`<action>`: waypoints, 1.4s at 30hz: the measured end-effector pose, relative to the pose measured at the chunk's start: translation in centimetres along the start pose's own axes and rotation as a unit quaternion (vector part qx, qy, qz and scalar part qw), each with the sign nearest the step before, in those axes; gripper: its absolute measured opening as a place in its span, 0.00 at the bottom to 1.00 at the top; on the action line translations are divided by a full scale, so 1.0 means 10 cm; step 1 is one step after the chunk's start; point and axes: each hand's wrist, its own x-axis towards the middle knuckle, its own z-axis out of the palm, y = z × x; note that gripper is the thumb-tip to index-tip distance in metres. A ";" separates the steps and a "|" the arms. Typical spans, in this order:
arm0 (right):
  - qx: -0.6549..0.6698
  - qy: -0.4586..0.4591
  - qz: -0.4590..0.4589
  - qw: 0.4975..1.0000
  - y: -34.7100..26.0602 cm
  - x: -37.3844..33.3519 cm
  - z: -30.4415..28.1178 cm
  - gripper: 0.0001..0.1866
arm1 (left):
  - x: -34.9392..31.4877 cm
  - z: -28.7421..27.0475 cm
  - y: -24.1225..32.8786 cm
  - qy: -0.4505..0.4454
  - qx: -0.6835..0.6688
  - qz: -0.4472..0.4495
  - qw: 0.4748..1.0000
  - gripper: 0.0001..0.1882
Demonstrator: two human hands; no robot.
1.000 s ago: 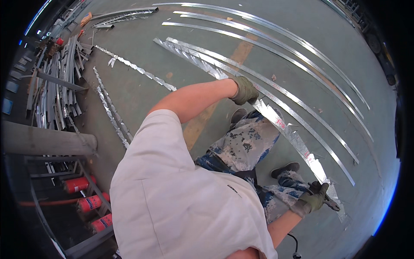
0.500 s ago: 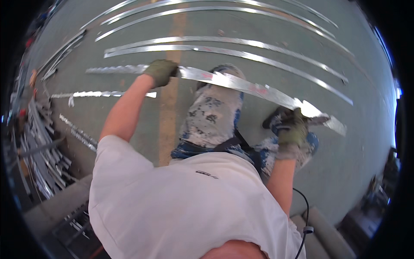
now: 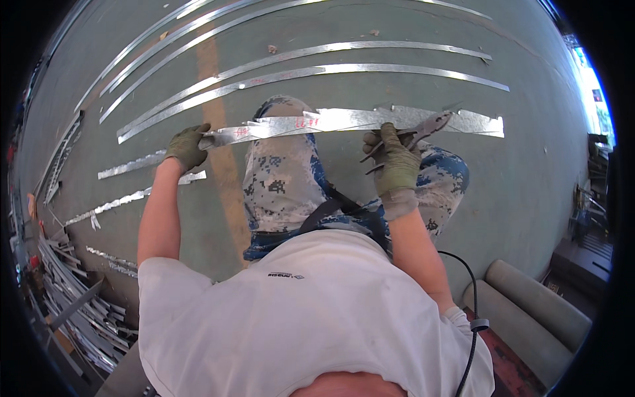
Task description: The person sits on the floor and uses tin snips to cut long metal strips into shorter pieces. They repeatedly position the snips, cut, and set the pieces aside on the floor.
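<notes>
A long metal strip (image 3: 281, 126) with notched edges and red marks stretches across in front of my knees. My left hand (image 3: 187, 147), in a green work glove, is closed around its left part. My gloved right hand (image 3: 398, 162) is closed on dark metal pliers (image 3: 433, 124), at the strip's lower edge toward its right end. The pliers' jaws point up and right and overlap the strip. Their handles stick out left of my palm. Whether my right fingers also grip the strip cannot be made out.
Several long metal strips (image 3: 370, 67) lie on the green floor beyond my knees. At left are crumpled strips (image 3: 139, 196) and a heap of metal offcuts (image 3: 83, 304). Grey rolls (image 3: 539, 301) lie at lower right, near a black cable (image 3: 474, 291).
The view has turned and shifted. The strip now lies more level, its right end higher in the picture. Both hands appear further left, still on the strip and the pliers.
</notes>
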 end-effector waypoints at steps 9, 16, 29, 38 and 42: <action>-0.080 -0.069 -0.015 0.994 -0.09 -0.09 -0.13 0.14 | -0.60 -0.92 1.45 0.043 -0.424 -0.019 0.905 0.18; -0.098 -0.105 -0.036 0.989 -0.34 -0.39 -0.41 0.19 | -0.55 -0.39 2.94 -0.196 -0.667 0.118 0.709 0.23; -0.170 -0.020 0.000 0.985 -0.75 -0.41 -1.16 0.21 | 0.20 -0.05 4.09 -0.288 -0.912 0.242 0.166 0.21; -0.269 -0.014 0.015 0.963 -0.97 -0.42 -1.41 0.18 | 0.10 -0.25 4.12 -0.249 -0.920 0.180 0.241 0.21; -0.289 -0.008 0.037 0.957 -0.98 -0.38 -1.56 0.18 | 0.11 -0.19 4.12 -0.246 -0.919 0.187 0.246 0.21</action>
